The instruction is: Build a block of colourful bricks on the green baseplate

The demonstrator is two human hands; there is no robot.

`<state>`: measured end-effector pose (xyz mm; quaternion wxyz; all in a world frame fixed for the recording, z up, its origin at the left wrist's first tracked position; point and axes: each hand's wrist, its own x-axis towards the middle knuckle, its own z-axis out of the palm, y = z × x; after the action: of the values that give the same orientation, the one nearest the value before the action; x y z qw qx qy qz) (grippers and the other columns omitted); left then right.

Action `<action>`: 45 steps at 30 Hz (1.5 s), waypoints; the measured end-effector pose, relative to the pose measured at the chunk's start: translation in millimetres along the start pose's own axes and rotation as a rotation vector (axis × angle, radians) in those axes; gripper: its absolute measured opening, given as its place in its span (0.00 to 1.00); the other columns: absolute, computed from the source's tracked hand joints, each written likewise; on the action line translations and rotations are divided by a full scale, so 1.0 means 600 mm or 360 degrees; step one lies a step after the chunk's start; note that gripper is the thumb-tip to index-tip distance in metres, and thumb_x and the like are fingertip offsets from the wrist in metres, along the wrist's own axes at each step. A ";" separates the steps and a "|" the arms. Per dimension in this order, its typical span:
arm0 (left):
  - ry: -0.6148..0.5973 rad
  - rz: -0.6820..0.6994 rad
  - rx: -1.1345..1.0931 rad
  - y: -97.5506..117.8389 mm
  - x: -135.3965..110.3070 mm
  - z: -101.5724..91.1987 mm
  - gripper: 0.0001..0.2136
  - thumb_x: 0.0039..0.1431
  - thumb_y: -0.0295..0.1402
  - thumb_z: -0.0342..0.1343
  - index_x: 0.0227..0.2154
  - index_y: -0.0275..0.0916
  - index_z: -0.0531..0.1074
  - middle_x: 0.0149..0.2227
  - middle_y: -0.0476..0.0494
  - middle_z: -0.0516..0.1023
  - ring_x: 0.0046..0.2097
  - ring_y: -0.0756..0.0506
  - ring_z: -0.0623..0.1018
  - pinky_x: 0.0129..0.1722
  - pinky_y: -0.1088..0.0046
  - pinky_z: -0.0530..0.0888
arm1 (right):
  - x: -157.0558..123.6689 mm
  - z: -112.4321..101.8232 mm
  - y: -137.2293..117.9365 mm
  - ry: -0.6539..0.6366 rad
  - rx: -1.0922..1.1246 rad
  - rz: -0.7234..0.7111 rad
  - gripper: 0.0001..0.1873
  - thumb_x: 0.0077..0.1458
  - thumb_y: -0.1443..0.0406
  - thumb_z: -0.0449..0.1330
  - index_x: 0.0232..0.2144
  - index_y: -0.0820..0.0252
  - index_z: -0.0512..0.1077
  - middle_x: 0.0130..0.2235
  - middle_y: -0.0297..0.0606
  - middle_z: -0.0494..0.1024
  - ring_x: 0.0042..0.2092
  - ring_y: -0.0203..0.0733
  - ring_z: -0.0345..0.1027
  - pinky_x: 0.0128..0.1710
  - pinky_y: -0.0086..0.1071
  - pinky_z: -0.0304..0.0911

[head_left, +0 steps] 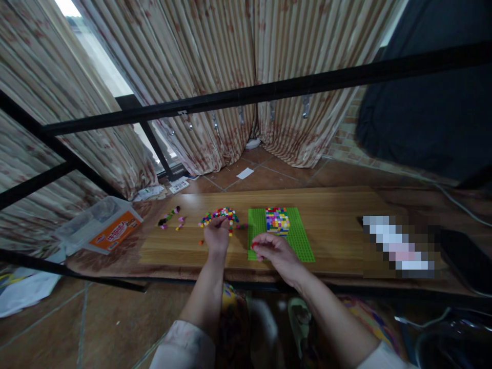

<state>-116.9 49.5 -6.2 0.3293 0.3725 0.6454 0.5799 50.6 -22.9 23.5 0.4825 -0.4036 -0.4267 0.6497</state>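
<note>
My left hand (217, 237) is at the near side of a pile of small multicoloured toy bricks (229, 212). Its fingers are drawn together at the pile, and whatever they hold is hidden. Between the thumb and fingers of my right hand (277, 254) is a small red brick (254, 246). That hand is above the near left part of a green studded baseplate (300, 241). On the baseplate stands a block built of many coloured bricks (277, 220), just beyond my right hand, which hides part of its near side.
Dark, green and pink pieces (169, 218) lie at the left of the wooden board (338, 220). A clear plastic box (111, 225) with an orange label stands farther left. At the right is a dark flat object (467, 259). A black metal bar (238, 100) crosses beyond the table.
</note>
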 end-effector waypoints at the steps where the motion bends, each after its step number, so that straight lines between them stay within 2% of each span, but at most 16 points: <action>1: 0.0026 0.0091 0.0136 -0.006 0.010 0.000 0.08 0.47 0.32 0.57 0.31 0.35 0.76 0.29 0.43 0.79 0.32 0.47 0.77 0.33 0.72 0.72 | -0.001 0.000 0.000 -0.0011 -0.0011 0.0016 0.13 0.39 0.58 0.67 0.27 0.59 0.73 0.23 0.28 0.71 0.24 0.30 0.62 0.25 0.26 0.60; 3: 0.0056 0.0183 0.0305 -0.016 0.023 -0.003 0.08 0.48 0.31 0.57 0.31 0.35 0.76 0.31 0.42 0.79 0.34 0.46 0.78 0.36 0.70 0.73 | -0.002 -0.002 0.000 -0.0013 -0.0017 0.0038 0.13 0.39 0.58 0.67 0.27 0.59 0.73 0.23 0.29 0.72 0.24 0.30 0.62 0.25 0.26 0.60; 7: 0.0075 0.0180 0.0426 -0.024 0.026 -0.009 0.10 0.47 0.29 0.57 0.34 0.34 0.76 0.34 0.39 0.80 0.37 0.45 0.78 0.40 0.68 0.72 | -0.001 -0.006 0.002 0.0007 -0.0054 0.0049 0.13 0.39 0.59 0.67 0.27 0.60 0.72 0.22 0.28 0.71 0.23 0.30 0.61 0.24 0.26 0.59; 13: 0.0034 0.0215 0.0710 -0.014 0.012 -0.012 0.12 0.48 0.24 0.55 0.37 0.35 0.77 0.37 0.39 0.80 0.41 0.44 0.78 0.44 0.69 0.71 | 0.003 -0.008 0.007 0.0079 -0.0060 0.0042 0.13 0.39 0.58 0.67 0.26 0.60 0.72 0.20 0.27 0.69 0.22 0.30 0.60 0.24 0.26 0.58; 18: 0.0032 0.0202 0.1040 -0.003 0.005 -0.014 0.14 0.51 0.23 0.51 0.39 0.37 0.77 0.38 0.41 0.80 0.41 0.45 0.78 0.43 0.73 0.71 | 0.002 -0.011 0.011 0.0130 -0.0059 0.0099 0.17 0.37 0.57 0.68 0.31 0.60 0.74 0.26 0.32 0.75 0.24 0.31 0.64 0.26 0.28 0.61; 26: 0.0016 0.0209 0.1161 0.001 0.001 -0.014 0.15 0.56 0.24 0.47 0.41 0.37 0.76 0.40 0.39 0.80 0.44 0.44 0.78 0.45 0.72 0.70 | 0.002 -0.015 0.011 0.0150 -0.0006 0.0142 0.20 0.37 0.55 0.67 0.32 0.61 0.76 0.27 0.35 0.77 0.24 0.31 0.64 0.25 0.28 0.59; 34: -0.0087 0.0249 0.1106 -0.002 -0.002 -0.009 0.19 0.49 0.17 0.49 0.43 0.34 0.75 0.42 0.38 0.79 0.45 0.45 0.77 0.47 0.72 0.70 | 0.001 -0.013 0.010 0.0117 0.0011 0.0130 0.19 0.35 0.56 0.69 0.30 0.60 0.74 0.28 0.35 0.78 0.25 0.32 0.65 0.26 0.29 0.60; 40: -0.0175 0.0205 0.0624 -0.017 0.003 -0.004 0.15 0.46 0.17 0.52 0.36 0.34 0.77 0.40 0.37 0.79 0.46 0.42 0.76 0.51 0.66 0.68 | 0.000 -0.014 0.010 0.0111 0.0083 0.0174 0.19 0.35 0.57 0.69 0.32 0.60 0.74 0.29 0.36 0.79 0.25 0.32 0.67 0.27 0.30 0.62; 42: -0.0203 0.0150 0.0485 -0.023 0.007 -0.002 0.12 0.47 0.20 0.53 0.34 0.35 0.77 0.38 0.39 0.79 0.44 0.43 0.77 0.50 0.67 0.69 | 0.002 -0.015 0.010 0.0118 0.0088 0.0188 0.19 0.36 0.57 0.68 0.32 0.60 0.74 0.29 0.37 0.79 0.25 0.32 0.66 0.27 0.29 0.62; 45: -0.0262 0.0048 0.0303 -0.027 0.008 0.002 0.09 0.51 0.24 0.53 0.34 0.36 0.76 0.33 0.41 0.80 0.36 0.46 0.78 0.42 0.69 0.73 | 0.005 -0.017 0.013 0.0135 0.0069 0.0195 0.19 0.37 0.58 0.67 0.32 0.61 0.74 0.28 0.36 0.78 0.24 0.31 0.65 0.25 0.28 0.60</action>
<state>-119.6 53.3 -22.4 0.3356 0.4582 0.6626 0.4882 57.0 -19.6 12.5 0.4682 -0.4455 -0.3662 0.6694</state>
